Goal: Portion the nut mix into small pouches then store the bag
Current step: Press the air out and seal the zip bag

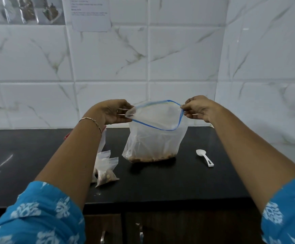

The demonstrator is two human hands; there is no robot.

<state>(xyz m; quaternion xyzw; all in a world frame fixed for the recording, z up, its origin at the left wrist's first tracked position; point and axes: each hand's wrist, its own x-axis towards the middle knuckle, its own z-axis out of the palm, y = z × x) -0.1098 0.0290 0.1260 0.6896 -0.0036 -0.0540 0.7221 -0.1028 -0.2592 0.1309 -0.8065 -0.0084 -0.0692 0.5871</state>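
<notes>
Two grips, one bag [153, 143]: we hold this large clear bag by its blue zip rim [158, 127], the left grip [114, 111] pinching the rim's left corner and the right grip [198, 109] pinching the opposite corner, so the mouth gapes between them. Both grips are narrow, thumb against fingers, on plastic only. Below the grips the bag reaches the black desk [160, 182], its base resting there with a shallow layer of brown nut mix [152, 158] at the bottom. Below the left grip, partly behind our left forearm, stand small pouches [107, 171]; the nearest one shows nuts inside. Below the right grip, apart from the bag, a white spoon [204, 157] lies on the desk, bowl toward the wall. A thin bracelet [93, 123] sits on the left wrist. Whether the pouches are sealed we cannot tell.
</notes>
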